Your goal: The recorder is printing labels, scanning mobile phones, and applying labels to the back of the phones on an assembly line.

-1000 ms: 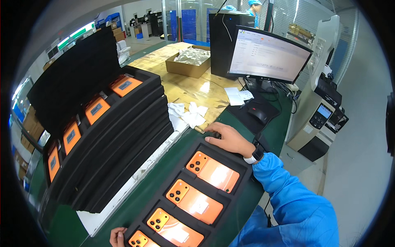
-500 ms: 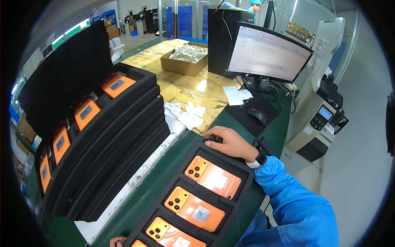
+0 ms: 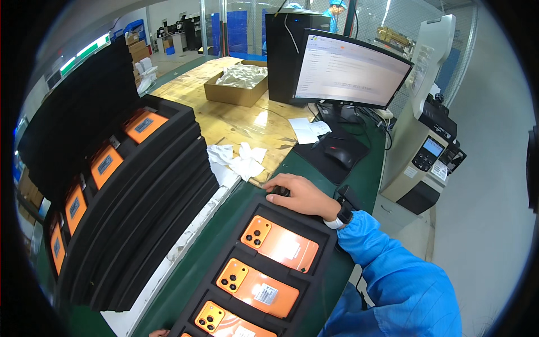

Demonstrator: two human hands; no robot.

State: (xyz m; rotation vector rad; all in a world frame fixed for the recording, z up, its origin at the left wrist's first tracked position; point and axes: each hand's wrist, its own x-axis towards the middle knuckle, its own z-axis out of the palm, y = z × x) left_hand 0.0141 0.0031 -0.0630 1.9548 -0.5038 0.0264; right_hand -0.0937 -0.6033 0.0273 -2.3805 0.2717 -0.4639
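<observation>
A black foam tray point(image 3: 223, 250) lies on the green tabletop before me, with orange phones in its slots, camera side up. The farthest phone point(image 3: 279, 244) and the second phone point(image 3: 257, 288) show fully; the third phone point(image 3: 236, 321) is cut off by the lower edge. My right hand point(image 3: 303, 195) is at the tray's far end, its fingers curled round a small dark thing point(image 3: 281, 191) that I cannot make out. Only a sliver of my left hand point(image 3: 159, 333) shows beside the tray's near left side; its fingers are mostly out of the picture.
At left rises a stack of black foam trays point(image 3: 151, 185), orange phones in the top one. Crumpled white paper point(image 3: 247, 162) lies beyond my right hand. Farther off are a mouse point(image 3: 338, 155), a monitor point(image 3: 352, 70), an open carton point(image 3: 236, 92) and a label printer point(image 3: 422, 163).
The whole view has shifted, so most things sit farther left. Less of my left hand shows. My right hand keeps its place at the tray's end. A line of text on the monitor has faded.
</observation>
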